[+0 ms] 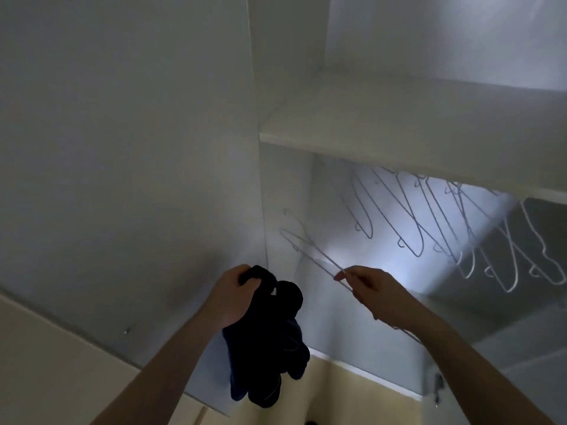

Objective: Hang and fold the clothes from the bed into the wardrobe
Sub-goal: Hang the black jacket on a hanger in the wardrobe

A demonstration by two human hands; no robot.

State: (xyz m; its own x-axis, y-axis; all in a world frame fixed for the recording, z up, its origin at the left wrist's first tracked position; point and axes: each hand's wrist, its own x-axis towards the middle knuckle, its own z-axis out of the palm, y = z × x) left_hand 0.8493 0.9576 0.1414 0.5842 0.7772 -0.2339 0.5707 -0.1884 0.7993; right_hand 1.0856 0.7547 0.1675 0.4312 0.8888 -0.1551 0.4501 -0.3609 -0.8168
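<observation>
Head view, close, facing wardrobe [399,124]

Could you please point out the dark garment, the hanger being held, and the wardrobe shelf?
garment [264,342]: head view, middle of the bunched dark cloth.
hanger [310,251]: head view, thin wire arm left of the right hand.
shelf [399,148]: head view, front edge.

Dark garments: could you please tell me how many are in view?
1: a dark garment hangs bunched from the left hand, in front of the open wardrobe. Others may lie out of view.
</observation>
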